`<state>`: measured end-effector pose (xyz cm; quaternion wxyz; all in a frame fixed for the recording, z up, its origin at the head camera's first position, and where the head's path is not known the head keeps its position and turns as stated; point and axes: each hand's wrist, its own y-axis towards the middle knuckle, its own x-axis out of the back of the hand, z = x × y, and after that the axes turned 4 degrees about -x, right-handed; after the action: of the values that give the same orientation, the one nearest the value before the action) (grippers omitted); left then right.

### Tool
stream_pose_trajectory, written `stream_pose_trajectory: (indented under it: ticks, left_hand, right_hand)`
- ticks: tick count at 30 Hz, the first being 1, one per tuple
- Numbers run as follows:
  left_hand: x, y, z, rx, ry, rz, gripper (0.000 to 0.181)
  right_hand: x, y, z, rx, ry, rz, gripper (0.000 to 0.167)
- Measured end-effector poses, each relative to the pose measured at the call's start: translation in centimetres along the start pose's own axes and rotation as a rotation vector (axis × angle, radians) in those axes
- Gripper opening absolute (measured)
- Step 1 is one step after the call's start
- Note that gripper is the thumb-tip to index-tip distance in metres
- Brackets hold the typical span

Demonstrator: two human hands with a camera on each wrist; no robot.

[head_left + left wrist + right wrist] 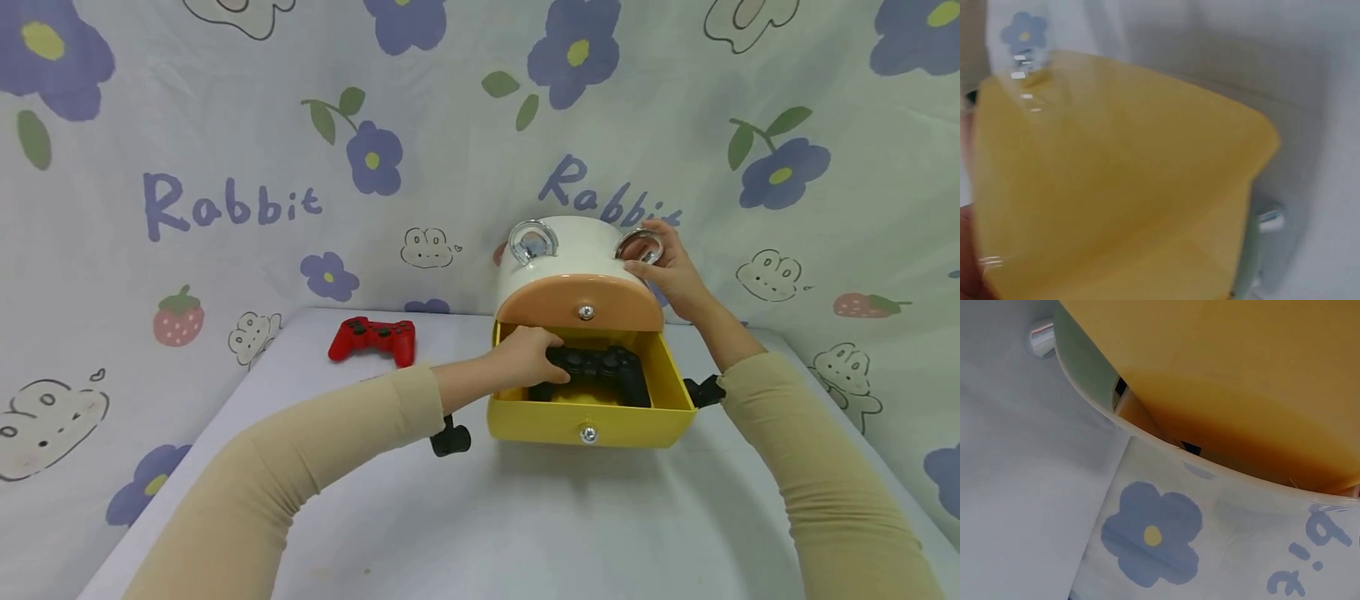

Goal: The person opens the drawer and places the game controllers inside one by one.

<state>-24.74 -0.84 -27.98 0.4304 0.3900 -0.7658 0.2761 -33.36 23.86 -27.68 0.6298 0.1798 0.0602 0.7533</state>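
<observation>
Two game controllers were in sight: a black plastic controller right of the frame's centre, and a red plastic controller left of centre, lying on the white-covered table. I counted one small rounded cabinet with a glossy white shell, two shiny chrome rings on its top, and two round silver knobs on the fronts facing the person.

The person's left arm, in a beige sleeve, reached in from the lower left; the left hand was over the drawer's left edge, thumb and fingers pinching the near-left end of the black controller. The right arm rose from the lower right, and the right hand was curled round the right-hand chrome ring, thumb below and fingers above.

The bright yellow drawer stood pulled out from the cabinet, with the black controller inside it, towards its back. Above, the orange rounded front sat flush under the shell. At the upper left of the right wrist view, a pale green front showed beneath the yellow drawer. A white cloth printed with purple flowers hung behind everything.
</observation>
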Motion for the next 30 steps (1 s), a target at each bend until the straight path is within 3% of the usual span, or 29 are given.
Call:
stream_pose_trajectory:
  ticks: [8, 15, 23, 30]
  left_hand:
    - [0.9, -4.0, -2.2, -0.102, -0.092, -0.096, 0.047]
    - [-1.1, -7.1, -3.0, -0.185, -0.228, -0.135, 0.040]
    - [-5.8, -7.8, -1.9, -0.264, -0.280, -0.138, 0.038]
    - [-8.6, -7.1, -1.3, -0.232, -0.302, -0.149, 0.041]
  right_hand:
    - [0.1, -0.3, -0.1, 0.038, 0.015, 0.010, 0.050]
    - [0.1, -0.1, -0.2, 0.057, 0.050, 0.027, 0.051]
    - [0.1, -0.2, -0.1, 0.074, 0.081, 0.034, 0.052]
    - [0.1, 0.1, -0.4, 0.070, 0.091, 0.029, 0.053]
